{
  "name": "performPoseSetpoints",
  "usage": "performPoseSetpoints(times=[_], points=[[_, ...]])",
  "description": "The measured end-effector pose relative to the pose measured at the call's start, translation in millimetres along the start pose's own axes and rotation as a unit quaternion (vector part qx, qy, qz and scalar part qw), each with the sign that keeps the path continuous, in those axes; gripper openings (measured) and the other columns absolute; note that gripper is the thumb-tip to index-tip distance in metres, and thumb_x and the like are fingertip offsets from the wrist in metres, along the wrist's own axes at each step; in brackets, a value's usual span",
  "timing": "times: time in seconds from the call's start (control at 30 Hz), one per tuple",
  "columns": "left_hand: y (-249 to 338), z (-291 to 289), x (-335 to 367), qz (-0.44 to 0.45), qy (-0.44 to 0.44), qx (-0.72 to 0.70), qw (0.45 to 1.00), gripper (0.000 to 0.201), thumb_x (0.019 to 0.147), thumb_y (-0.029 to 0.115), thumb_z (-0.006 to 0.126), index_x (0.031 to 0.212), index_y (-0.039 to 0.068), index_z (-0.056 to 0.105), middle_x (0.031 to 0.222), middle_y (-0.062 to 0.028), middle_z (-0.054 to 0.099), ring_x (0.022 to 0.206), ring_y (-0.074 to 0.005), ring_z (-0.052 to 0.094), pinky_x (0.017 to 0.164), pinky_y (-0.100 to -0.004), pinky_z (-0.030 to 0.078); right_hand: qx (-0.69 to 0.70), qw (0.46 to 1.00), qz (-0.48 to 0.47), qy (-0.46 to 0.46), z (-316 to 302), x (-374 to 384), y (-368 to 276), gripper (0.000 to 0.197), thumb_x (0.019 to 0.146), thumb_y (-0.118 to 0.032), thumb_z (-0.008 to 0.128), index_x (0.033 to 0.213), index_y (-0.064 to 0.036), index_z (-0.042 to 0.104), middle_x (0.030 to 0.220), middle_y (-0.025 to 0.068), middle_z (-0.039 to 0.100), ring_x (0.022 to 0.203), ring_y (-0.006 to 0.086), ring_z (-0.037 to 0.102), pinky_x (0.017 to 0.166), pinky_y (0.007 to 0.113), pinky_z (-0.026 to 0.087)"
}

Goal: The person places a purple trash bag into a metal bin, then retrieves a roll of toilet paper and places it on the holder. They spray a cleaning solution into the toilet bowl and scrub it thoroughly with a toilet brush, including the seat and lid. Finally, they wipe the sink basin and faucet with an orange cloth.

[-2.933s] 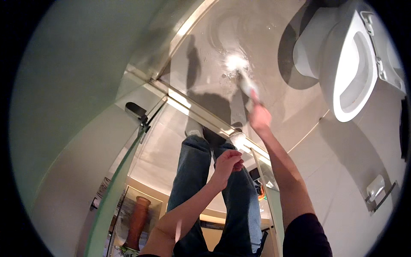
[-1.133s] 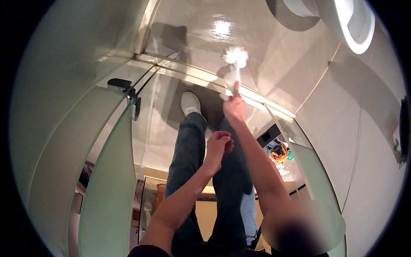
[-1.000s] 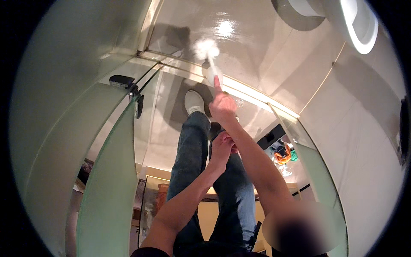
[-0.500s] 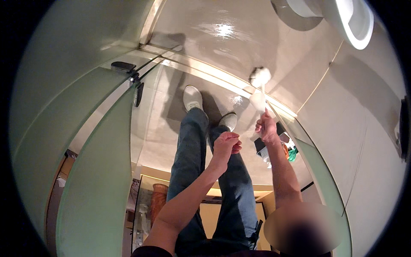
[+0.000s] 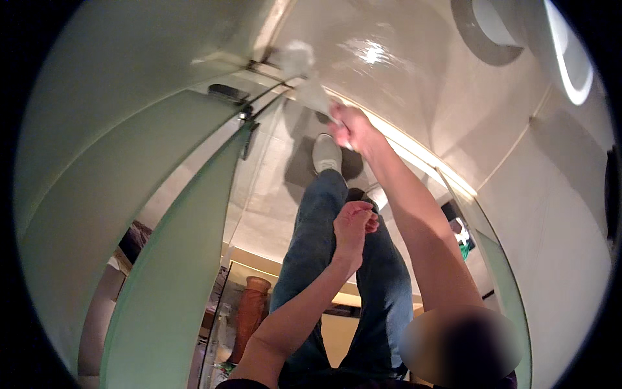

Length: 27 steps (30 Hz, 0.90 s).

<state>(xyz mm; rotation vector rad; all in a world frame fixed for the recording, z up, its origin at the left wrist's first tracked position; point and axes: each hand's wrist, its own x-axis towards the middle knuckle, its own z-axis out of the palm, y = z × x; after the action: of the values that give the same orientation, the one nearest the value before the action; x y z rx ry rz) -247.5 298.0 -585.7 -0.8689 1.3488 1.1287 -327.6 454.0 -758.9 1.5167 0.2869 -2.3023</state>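
Observation:
My right hand (image 5: 353,128) is closed around the handle of a white toilet brush (image 5: 312,96). The brush points up and left, and its round head, smeared by motion, hangs close to the corner by the glass door hinge (image 5: 245,115). Lower down, my left hand (image 5: 354,227) is held in front of my thighs with its fingers curled in; I see nothing in it. Beneath my right hand one white shoe (image 5: 326,154) stands on the tiled floor, while the other is mostly covered by my right forearm.
A frosted green glass door (image 5: 175,259) stands on the left. A pale threshold (image 5: 414,150) crosses the floor ahead, with wet, shiny tiles (image 5: 389,78) beyond it. White toilet fixtures (image 5: 576,71) are at the upper right. Behind me is an orange-brown vase (image 5: 249,314).
My right hand has swung the toilet brush far to the left, from the right end of the threshold to the door hinge side. The view has shifted slightly; my left hand stays curled.

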Motion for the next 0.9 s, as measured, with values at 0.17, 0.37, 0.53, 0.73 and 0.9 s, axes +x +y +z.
performPoseSetpoints(times=[0.17,0.37,0.53,0.73,0.9], points=[[-0.6,5.8,-4.6,0.016,0.054,-0.009,0.998,0.009,0.092,0.005,0.057,0.097,0.006,0.064,0.083,-0.0023,0.066,0.074,-0.0114,0.063,0.069,-0.0276,0.052,0.092,0.994,0.008,-0.065,47.1,43.3,9.4,0.016,0.093,-0.01,0.055,0.107,-0.0164,0.049,0.071,0.0067,0.047,0.047,0.0085,0.031,0.038,0.024,0.025],[-12.3,13.7,-17.9,0.02,0.031,0.032,0.999,0.009,0.092,0.006,0.058,0.098,0.005,0.064,0.084,-0.0036,0.067,0.076,-0.0133,0.064,0.071,-0.0291,0.052,0.217,0.957,-0.075,-0.18,-31.5,-26.2,75.9,0.023,0.101,-0.02,0.05,0.124,-0.0224,0.051,0.068,0.0012,0.047,0.046,0.0059,0.035,0.037,0.021,0.025],[-32.1,15.4,5.2,-0.016,0.025,0.15,0.988,0.012,0.09,0.006,0.058,0.1,0.005,0.062,0.084,-0.0071,0.066,0.071,-0.0166,0.064,0.065,-0.03,0.055,0.211,0.962,-0.033,0.173,-182.7,-140.6,116.4,0.026,0.105,-0.027,0.043,0.13,-0.0239,0.047,0.063,-0.0031,0.041,0.044,0.0051,0.029,0.036,0.02,0.021],[-37.0,18.2,6.6,-0.012,-0.027,0.222,0.975,0.014,0.089,0.006,0.059,0.102,0.005,0.063,0.082,-0.0082,0.066,0.069,-0.017,0.065,0.063,-0.0299,0.056,0.349,0.892,-0.16,0.238,-231.2,-240.6,108.5,0.02,0.106,-0.03,0.04,0.1,-0.0133,0.05,0.06,-0.0023,0.036,0.043,0.0071,0.025,0.037,0.022,0.018],[-4.0,-27.5,-23.7,-0.001,-0.031,0.277,0.96,0.015,0.089,0.007,0.057,0.104,0.005,0.06,0.085,-0.009,0.067,0.071,-0.0176,0.066,0.065,-0.0301,0.055,0.436,0.859,-0.265,0.035,-179.4,-317.4,102.3,0.046,0.106,-0.039,0.04,0.073,-0.0075,0.041,0.057,-0.0013,0.033,0.042,0.0093,0.029,0.039,0.023,0.027]])
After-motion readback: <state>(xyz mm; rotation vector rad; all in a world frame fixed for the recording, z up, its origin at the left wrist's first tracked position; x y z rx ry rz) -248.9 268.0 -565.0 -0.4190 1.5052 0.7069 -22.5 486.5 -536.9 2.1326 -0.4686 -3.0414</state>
